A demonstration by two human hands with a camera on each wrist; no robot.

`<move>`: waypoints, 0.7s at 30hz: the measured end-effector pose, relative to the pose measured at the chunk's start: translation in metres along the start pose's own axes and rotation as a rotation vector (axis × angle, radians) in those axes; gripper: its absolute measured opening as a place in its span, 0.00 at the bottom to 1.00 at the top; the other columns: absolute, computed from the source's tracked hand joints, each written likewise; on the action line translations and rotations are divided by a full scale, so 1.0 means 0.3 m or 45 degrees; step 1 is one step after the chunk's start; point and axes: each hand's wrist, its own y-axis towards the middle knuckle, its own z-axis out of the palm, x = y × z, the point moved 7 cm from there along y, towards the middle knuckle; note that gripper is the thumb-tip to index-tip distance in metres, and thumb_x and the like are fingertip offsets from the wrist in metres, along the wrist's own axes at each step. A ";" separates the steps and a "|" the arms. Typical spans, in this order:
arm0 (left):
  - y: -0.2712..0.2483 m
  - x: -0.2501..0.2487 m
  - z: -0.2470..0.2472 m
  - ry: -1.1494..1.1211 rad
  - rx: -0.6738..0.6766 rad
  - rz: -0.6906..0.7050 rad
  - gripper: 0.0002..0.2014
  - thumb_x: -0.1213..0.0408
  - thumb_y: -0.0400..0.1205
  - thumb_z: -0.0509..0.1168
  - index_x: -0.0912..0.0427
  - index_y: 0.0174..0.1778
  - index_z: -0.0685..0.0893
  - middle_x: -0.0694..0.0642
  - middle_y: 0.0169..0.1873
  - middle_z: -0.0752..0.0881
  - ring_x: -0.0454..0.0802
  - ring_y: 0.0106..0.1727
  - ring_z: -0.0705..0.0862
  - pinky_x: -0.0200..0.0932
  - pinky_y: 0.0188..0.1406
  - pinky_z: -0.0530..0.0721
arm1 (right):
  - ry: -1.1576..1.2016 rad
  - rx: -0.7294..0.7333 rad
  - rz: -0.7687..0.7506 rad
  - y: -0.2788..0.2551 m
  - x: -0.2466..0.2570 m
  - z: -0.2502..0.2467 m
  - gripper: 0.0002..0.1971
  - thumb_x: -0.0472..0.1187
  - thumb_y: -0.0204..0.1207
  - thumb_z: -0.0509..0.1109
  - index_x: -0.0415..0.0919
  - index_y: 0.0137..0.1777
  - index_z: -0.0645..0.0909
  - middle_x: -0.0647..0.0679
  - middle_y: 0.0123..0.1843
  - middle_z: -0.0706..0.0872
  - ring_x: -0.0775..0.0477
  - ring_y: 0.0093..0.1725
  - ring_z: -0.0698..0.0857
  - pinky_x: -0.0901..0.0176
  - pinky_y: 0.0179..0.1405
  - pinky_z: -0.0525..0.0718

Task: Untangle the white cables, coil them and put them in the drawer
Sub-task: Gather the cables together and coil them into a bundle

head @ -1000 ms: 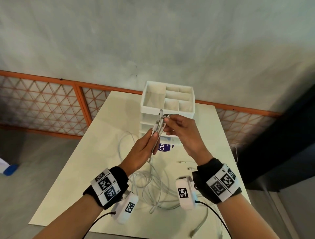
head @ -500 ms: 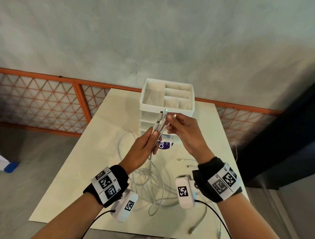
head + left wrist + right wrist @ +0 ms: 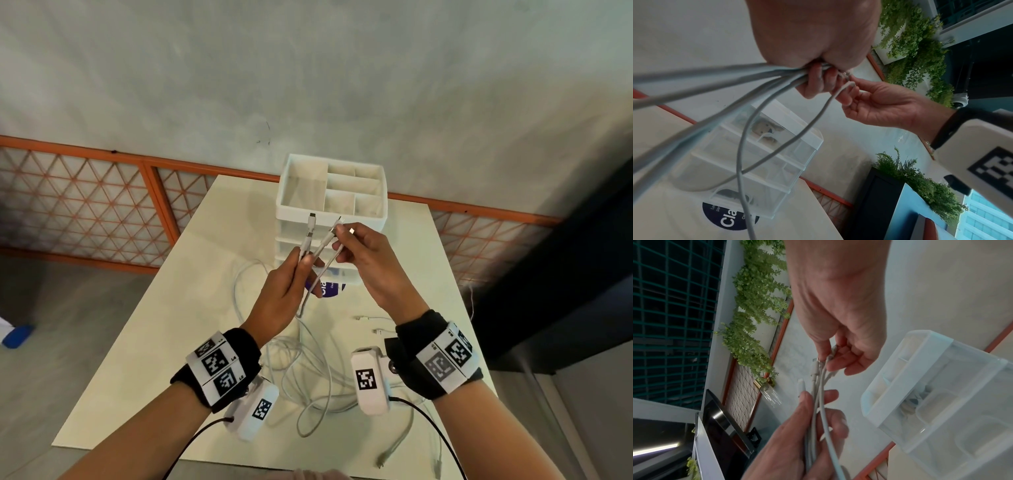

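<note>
Both hands are raised above the table in front of the white drawer unit. My left hand grips a bundle of white cables just below their plugs, which stick up. My right hand pinches the plug ends of one or two of these cables, pulling them to the right of the bundle. The rest of the cables hang down into a tangled heap on the table. The unit's top tray has open compartments; its clear drawers are pushed in.
A cream table carries the unit with a purple round sticker at its foot. Two loose plug ends lie at the right, more cable near the front edge. An orange lattice railing runs behind.
My right hand has drawn its cable ends away to the right, so the plugs now fan apart. Both hands have risen slightly; the left keeps its grip.
</note>
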 end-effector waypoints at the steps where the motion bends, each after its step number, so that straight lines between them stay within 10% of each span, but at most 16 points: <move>1: 0.001 -0.004 -0.002 -0.007 -0.039 -0.003 0.14 0.63 0.89 0.48 0.65 0.53 0.77 0.53 0.28 0.84 0.33 0.23 0.77 0.26 0.30 0.70 | -0.020 -0.015 -0.009 0.000 0.001 -0.002 0.10 0.41 0.82 0.64 0.34 0.50 0.83 0.48 0.35 0.81 0.58 0.30 0.79 0.71 0.37 0.82; 6: 0.012 -0.021 -0.008 0.019 -0.213 0.030 0.13 0.62 0.89 0.47 0.64 0.50 0.74 0.51 0.29 0.84 0.34 0.24 0.78 0.26 0.31 0.70 | 0.058 -0.047 -0.012 0.000 0.000 0.016 0.11 0.42 0.83 0.62 0.35 0.49 0.80 0.49 0.33 0.78 0.55 0.32 0.79 0.64 0.41 0.82; 21: 0.010 -0.030 0.060 -0.163 0.055 -0.095 0.12 0.59 0.88 0.50 0.66 0.50 0.69 0.54 0.27 0.77 0.37 0.24 0.75 0.26 0.28 0.70 | 0.218 0.003 0.032 -0.002 -0.002 0.057 0.11 0.46 0.87 0.52 0.41 0.46 0.68 0.54 0.28 0.67 0.57 0.25 0.64 0.66 0.24 0.67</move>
